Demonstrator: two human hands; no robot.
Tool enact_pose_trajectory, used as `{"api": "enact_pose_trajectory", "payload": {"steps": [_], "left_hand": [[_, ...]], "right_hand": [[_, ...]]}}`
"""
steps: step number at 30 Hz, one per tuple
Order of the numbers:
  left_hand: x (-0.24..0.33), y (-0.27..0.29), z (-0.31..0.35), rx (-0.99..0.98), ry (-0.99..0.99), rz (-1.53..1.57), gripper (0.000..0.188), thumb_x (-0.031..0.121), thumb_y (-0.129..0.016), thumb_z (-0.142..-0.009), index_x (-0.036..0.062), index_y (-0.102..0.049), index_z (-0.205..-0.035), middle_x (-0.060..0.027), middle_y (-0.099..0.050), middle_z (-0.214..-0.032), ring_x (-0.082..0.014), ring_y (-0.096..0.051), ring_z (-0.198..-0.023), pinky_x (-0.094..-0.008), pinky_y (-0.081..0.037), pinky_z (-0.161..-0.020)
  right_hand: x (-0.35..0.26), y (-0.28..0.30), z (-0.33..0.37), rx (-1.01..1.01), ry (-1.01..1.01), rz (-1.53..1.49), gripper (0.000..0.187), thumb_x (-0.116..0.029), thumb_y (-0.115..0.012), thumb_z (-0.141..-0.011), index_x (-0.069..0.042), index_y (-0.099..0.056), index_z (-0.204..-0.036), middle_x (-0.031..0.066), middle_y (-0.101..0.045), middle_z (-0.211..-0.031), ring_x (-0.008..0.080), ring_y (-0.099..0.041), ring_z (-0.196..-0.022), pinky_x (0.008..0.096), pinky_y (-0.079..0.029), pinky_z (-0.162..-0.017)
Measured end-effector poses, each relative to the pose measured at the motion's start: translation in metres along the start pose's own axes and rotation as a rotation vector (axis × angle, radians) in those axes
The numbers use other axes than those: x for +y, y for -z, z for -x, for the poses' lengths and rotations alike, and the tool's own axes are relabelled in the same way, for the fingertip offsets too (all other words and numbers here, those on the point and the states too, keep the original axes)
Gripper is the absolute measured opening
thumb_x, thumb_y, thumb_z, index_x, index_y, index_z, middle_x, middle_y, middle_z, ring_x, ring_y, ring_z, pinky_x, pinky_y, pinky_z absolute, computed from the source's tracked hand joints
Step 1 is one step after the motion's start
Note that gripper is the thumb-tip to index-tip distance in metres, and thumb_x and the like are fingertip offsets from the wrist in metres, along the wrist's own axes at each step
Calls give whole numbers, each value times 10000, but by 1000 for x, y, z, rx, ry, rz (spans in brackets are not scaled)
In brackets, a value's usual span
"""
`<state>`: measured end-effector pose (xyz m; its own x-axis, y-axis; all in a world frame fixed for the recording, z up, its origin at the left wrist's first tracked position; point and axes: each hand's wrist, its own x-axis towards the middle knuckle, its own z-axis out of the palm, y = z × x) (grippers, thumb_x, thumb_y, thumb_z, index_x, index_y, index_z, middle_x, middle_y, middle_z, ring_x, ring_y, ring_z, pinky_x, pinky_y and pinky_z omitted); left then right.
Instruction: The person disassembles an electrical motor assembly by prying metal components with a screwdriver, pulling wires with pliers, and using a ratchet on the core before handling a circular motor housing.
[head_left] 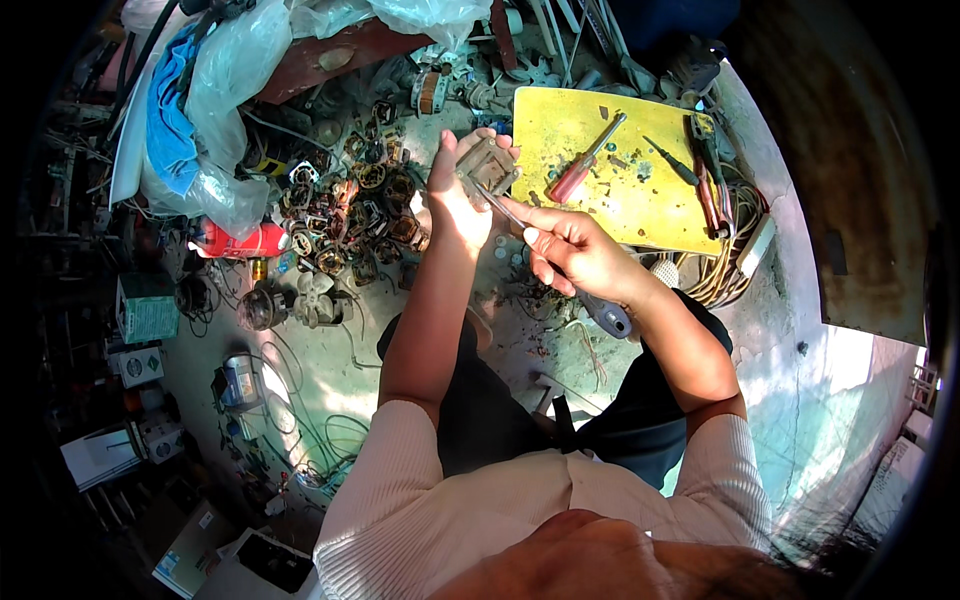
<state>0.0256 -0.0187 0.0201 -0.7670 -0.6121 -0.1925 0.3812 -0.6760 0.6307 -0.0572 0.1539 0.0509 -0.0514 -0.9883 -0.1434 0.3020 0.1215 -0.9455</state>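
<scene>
My left hand is raised palm up. Its fingers curl around a squarish grey-brown part that looks like a small dusty housing. In my right hand is a screwdriver, its dark grey handle sticking out below the fist. The thin shaft points up and left, with the tip against or just over the part. I cannot tell whether the tip sits in a screw. Just beyond the hands lies a yellow board, bearing a red-handled driver.
A thin pointed tool and pliers-like tools lie on the board's right side, beside coiled cables. Left of my hands is a heap of copper-wound motor parts. A red bottle and a blue cloth are farther left.
</scene>
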Motion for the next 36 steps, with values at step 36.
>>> {"api": "enact_pose_trajectory", "payload": {"steps": [36], "left_hand": [[16, -9, 0, -50, -391, -479, 619, 532, -284, -1000, -12, -557, -1111, -177, -629, -1096, -295, -623, -1045, -426, -500, -924]], "right_hand": [[-16, 1, 2, 328, -29, 218, 443, -183, -406, -1036, -128, -361, -1473, -17, -481, -613, 49, -397, -469, 202, -369, -460]]}}
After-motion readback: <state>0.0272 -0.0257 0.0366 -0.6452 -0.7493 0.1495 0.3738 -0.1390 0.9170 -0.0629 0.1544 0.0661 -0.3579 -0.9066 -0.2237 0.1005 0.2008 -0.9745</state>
